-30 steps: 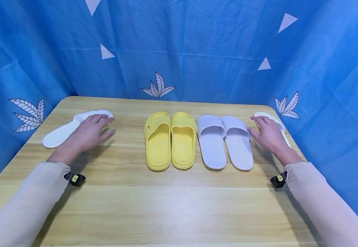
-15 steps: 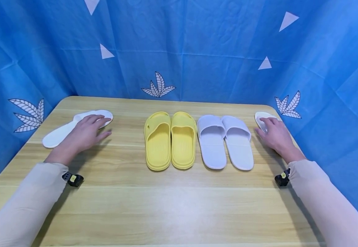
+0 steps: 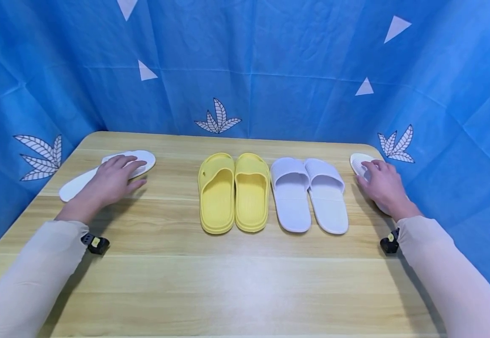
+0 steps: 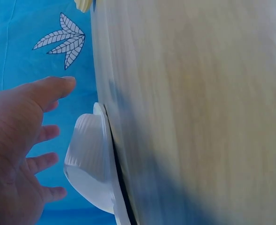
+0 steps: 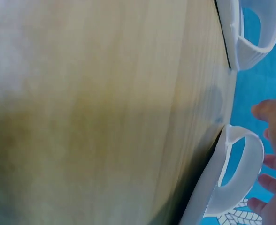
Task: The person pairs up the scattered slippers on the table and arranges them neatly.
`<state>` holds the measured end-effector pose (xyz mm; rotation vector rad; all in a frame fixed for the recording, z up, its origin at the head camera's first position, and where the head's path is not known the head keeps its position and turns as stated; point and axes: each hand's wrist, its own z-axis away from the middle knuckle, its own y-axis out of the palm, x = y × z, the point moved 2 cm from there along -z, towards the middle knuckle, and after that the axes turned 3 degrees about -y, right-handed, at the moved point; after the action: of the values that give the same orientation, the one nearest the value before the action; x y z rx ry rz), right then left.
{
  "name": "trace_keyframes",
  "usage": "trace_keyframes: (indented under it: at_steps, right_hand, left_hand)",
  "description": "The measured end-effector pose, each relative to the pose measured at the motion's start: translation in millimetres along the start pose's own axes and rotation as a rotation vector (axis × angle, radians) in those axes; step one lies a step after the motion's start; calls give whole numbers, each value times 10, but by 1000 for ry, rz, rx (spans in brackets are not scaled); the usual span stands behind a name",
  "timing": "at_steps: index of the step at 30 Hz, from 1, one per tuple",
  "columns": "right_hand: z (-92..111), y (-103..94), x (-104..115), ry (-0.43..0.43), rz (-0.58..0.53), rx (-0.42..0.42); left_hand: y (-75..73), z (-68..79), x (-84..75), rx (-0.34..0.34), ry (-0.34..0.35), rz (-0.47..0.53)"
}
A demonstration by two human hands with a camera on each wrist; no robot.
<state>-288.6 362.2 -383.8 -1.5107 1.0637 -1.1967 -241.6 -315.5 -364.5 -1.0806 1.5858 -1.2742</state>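
My left hand [image 3: 111, 183] hovers over a white slipper [image 3: 77, 184] at the table's left, its fingers spread and holding nothing. In the left wrist view a gap shows between those fingers and the strap of the white slipper [image 4: 88, 154]. On the right, my right hand [image 3: 383, 187] is over another white slipper [image 3: 358, 161] and hides most of it. The right wrist view has its loosely bent fingers beside the strap of that white slipper [image 5: 239, 192]. Both far slippers lie flat, their middles covered by the hands.
Two yellow slippers [image 3: 216, 211] stand side by side mid-table. Right of them is a pair of white slippers [image 3: 292, 213], toes away from me and overlapping slightly. A blue curtain [image 3: 291, 56] hangs behind the wooden table [image 3: 245, 291] and along its sides.
My right hand has moved right, away from the white pair and over the far-right slipper. My left hand has drifted slightly left over its slipper. The slippers stay put.
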Motion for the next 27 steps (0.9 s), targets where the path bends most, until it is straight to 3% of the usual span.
trace_keyframes:
  at_steps: [12, 27]
  right_hand:
    - [-46, -16, -75, 22, 8, 33]
    - [-116, 13, -195, 54, -15, 71]
  left_hand:
    - [15, -14, 176, 5, -5, 37]
    - [18, -100, 319, 86, -39, 43]
